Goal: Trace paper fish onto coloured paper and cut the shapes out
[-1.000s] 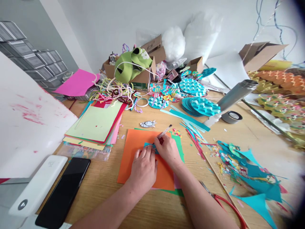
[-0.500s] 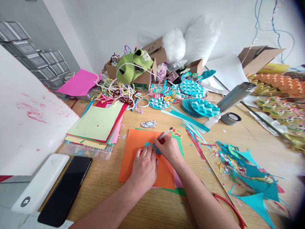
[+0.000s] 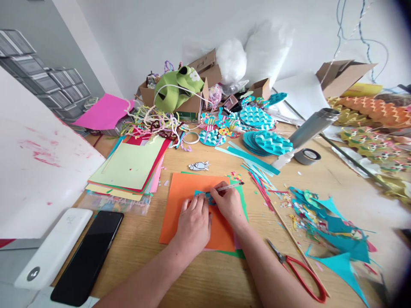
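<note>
My right hand (image 3: 228, 205) is closed around a slim pale pencil (image 3: 231, 186) with a dark end, which now leans to the right. Its tip meets a small blue piece of paper (image 3: 197, 193), mostly covered by my fingers. My left hand (image 3: 193, 220) lies flat with fingers stretched, pressing the blue piece down. Beneath both hands is a sheet of orange paper (image 3: 180, 205), on top of green paper (image 3: 241, 201) and a pink sheet. Just beyond the orange paper rests a small grey paper fish cutout (image 3: 199, 165).
Red-handled scissors (image 3: 297, 267) and a thin wooden stick (image 3: 290, 233) lie to the right, near blue paper scraps (image 3: 345, 239). At left are a black phone (image 3: 88, 256), a white power bank (image 3: 53, 248) and stacked coloured paper (image 3: 128, 164). A steel flask (image 3: 313, 128) stands behind.
The pencil has tilted over from steep to nearly level, its end swinging right as my right hand turned. My left hand stays on the blue paper. The scissors show more fully.
</note>
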A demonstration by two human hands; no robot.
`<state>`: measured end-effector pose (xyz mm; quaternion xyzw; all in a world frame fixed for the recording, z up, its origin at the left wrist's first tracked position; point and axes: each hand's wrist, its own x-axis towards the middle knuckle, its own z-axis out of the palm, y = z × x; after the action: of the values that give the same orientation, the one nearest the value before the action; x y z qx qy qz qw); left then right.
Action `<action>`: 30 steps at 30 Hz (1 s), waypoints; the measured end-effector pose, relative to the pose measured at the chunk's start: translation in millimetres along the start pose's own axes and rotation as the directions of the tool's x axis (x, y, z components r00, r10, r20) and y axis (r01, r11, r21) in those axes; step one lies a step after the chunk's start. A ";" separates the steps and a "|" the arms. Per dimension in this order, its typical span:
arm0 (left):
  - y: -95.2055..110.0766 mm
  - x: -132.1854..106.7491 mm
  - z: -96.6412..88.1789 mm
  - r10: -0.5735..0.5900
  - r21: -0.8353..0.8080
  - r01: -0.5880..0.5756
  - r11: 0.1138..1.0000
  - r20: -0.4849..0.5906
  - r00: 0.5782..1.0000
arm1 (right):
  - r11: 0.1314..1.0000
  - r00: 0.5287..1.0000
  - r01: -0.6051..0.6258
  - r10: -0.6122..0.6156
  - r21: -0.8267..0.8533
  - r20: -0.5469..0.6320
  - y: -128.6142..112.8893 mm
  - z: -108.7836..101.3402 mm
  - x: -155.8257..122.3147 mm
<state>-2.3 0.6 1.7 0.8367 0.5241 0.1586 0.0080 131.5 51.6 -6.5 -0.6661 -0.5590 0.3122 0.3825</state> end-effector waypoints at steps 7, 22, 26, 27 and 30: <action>1.0 0.6 -1.0 -0.004 -0.018 0.004 1.000 0.006 1.000 | 1.000 1.000 -0.005 0.005 0.017 -0.016 1.5 0.3 0.0; 1.1 1.1 -1.0 -0.015 -0.008 0.016 1.000 0.034 0.999 | 1.000 1.000 -0.015 0.016 0.012 -0.020 1.1 -0.9 -1.4; 1.1 0.8 -1.2 -0.015 -0.006 0.015 1.000 0.040 0.999 | 1.000 1.000 -0.027 0.027 0.012 -0.011 1.1 -1.4 -1.7; 1.0 0.6 -1.1 -0.016 -0.007 0.016 1.000 0.044 0.999 | 0.999 1.000 -0.029 0.029 0.014 -0.011 1.1 -1.5 -1.7; 1.1 0.2 -1.1 -0.019 -0.009 0.020 1.000 0.053 0.998 | 0.999 0.999 -0.033 0.033 0.023 -0.007 1.0 -1.3 -1.8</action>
<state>-1.5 0.1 3.0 0.8354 0.5311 0.1390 0.0274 132.8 49.6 -6.8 -0.6719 -0.5431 0.3223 0.3869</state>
